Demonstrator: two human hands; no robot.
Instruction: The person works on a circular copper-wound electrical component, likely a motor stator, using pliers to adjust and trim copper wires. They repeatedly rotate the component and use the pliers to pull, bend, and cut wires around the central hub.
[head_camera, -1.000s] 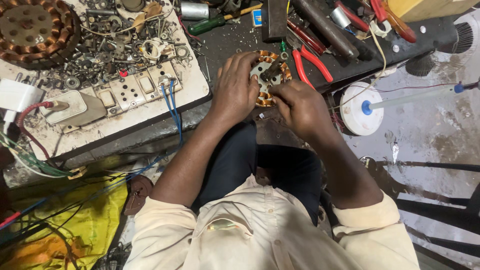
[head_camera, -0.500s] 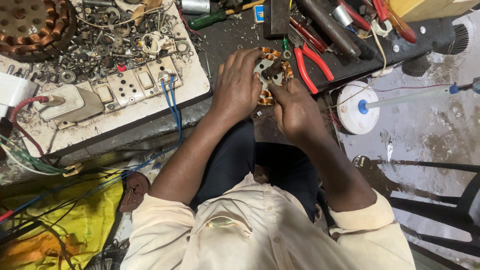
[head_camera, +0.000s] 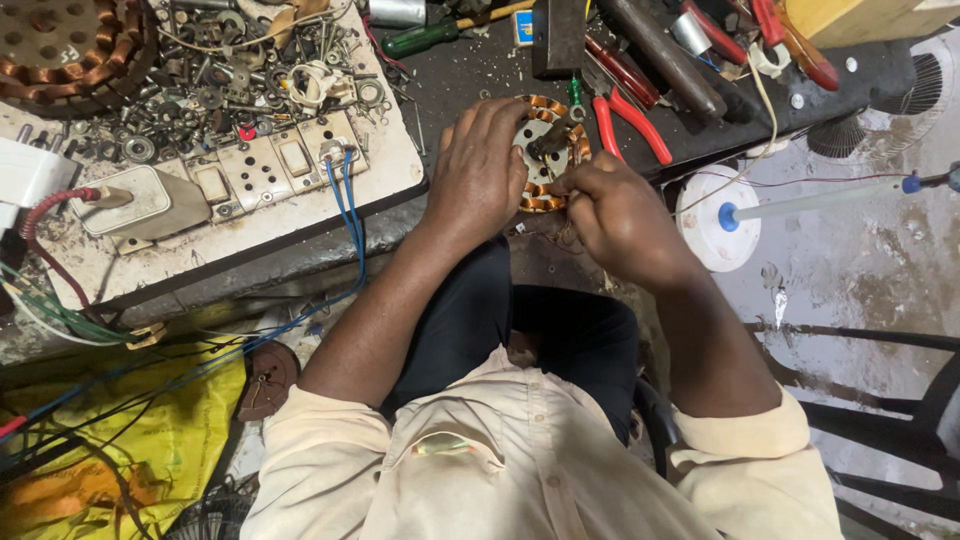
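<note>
place: repair workshop | signs: red pliers (head_camera: 632, 118), loose washers (head_camera: 190, 95), copper coil (head_camera: 70, 50)

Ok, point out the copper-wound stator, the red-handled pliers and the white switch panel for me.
copper-wound stator (head_camera: 541, 196), head view, lower coil edge.
red-handled pliers (head_camera: 640, 124), head view, right handle.
white switch panel (head_camera: 295, 158), head view, a rocker switch.

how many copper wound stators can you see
2: one stator held between the left hand and right hand; a larger one at the bench's top left corner. Clutter may hide others.

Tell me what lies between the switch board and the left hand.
In the head view, between the white switch board and the left hand lies only a bare strip of dark bench top; blue wires hang from the board's edge.
</note>
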